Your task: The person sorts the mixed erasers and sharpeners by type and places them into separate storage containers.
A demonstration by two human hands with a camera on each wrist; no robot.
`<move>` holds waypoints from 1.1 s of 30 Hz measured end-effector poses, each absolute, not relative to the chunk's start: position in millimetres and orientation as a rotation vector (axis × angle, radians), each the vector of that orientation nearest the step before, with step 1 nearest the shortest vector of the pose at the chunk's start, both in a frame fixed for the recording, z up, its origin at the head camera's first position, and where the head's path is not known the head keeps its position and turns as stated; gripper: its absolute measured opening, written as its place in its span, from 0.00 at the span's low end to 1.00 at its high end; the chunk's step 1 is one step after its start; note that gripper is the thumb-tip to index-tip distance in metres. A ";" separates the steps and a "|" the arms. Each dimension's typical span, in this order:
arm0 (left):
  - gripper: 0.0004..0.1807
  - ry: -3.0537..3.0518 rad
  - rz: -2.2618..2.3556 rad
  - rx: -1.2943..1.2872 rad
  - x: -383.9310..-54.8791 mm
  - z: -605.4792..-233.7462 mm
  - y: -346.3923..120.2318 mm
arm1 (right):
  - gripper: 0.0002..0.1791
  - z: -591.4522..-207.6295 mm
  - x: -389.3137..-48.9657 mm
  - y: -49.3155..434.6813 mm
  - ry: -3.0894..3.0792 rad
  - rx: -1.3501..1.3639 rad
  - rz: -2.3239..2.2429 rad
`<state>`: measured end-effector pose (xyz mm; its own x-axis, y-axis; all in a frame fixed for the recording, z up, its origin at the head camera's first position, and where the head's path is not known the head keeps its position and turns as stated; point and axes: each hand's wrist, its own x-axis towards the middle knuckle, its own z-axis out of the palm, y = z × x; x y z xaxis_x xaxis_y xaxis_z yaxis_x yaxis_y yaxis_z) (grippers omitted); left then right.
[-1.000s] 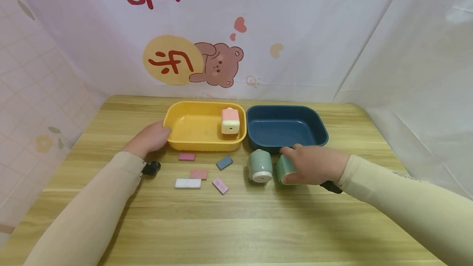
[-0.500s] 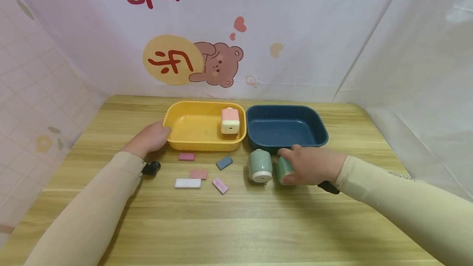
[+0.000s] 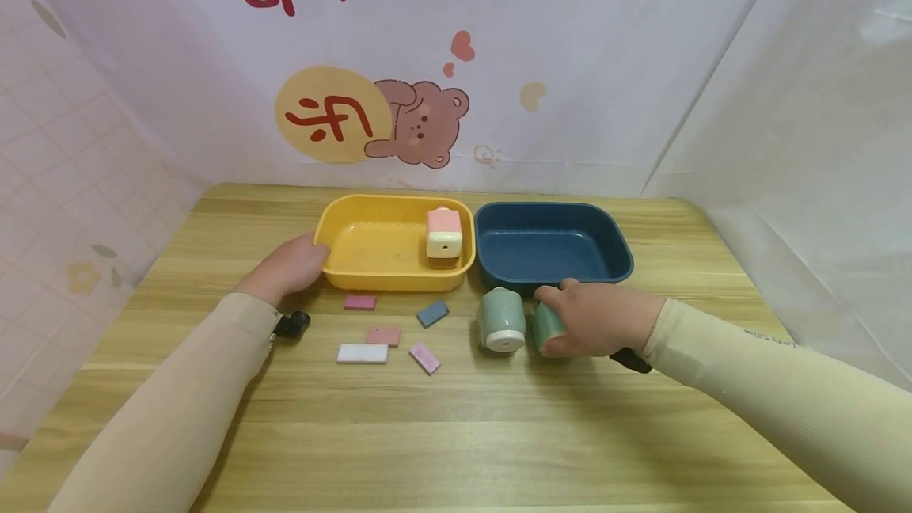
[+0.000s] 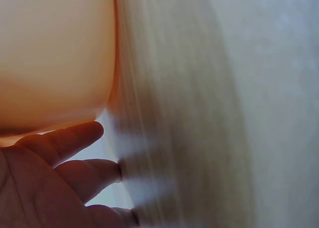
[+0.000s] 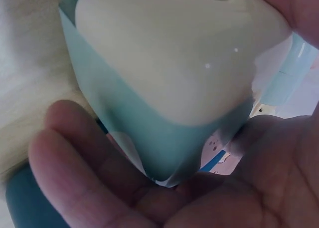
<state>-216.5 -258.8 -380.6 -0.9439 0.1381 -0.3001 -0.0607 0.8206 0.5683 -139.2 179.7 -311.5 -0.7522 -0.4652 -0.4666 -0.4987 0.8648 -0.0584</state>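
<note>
My left hand (image 3: 288,267) holds the left end of a yellow plastic basin (image 3: 392,282), its thumb at the rim. In the left wrist view, the fingers (image 4: 75,140) lie along the basin's outer wall; the thumb is out of sight there. My right hand (image 3: 598,317) grips a green pencil sharpener (image 3: 547,326) with a cream front (image 5: 169,53), just in front of the navy basin (image 3: 556,286). The hand covers much of it in the head view. A second green pencil sharpener (image 3: 502,315) with a white front stands close by on its left.
Inside the yellow basin, at its right end, sits a pink and cream pencil sharpener (image 3: 444,236). Several small eraser-like blocks lie on the wooden table (image 3: 442,450), among them a white one (image 3: 362,354) and a blue one (image 3: 432,314). A printed cloth (image 3: 570,38) hangs behind.
My right hand has shifted slightly left around the green pencil sharpener, covering a little more of it. My left hand and the basins have stayed in place.
</note>
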 end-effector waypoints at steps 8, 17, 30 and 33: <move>0.28 2.680 0.840 0.054 -216.7 -380.4 -257.7 | 0.38 -311.7 -140.6 179.5 2.562 -0.705 0.082; 0.28 2.685 0.828 0.051 -216.5 -379.1 -256.8 | 0.36 -312.0 -142.3 179.3 2.573 -0.712 0.073; 0.28 2.667 0.837 0.031 -217.1 -379.0 -256.7 | 0.35 -309.2 -141.4 181.2 2.590 -0.728 0.057; 0.28 2.665 0.838 0.028 -217.1 -379.2 -257.0 | 0.36 -307.5 -140.8 181.8 2.597 -0.737 0.050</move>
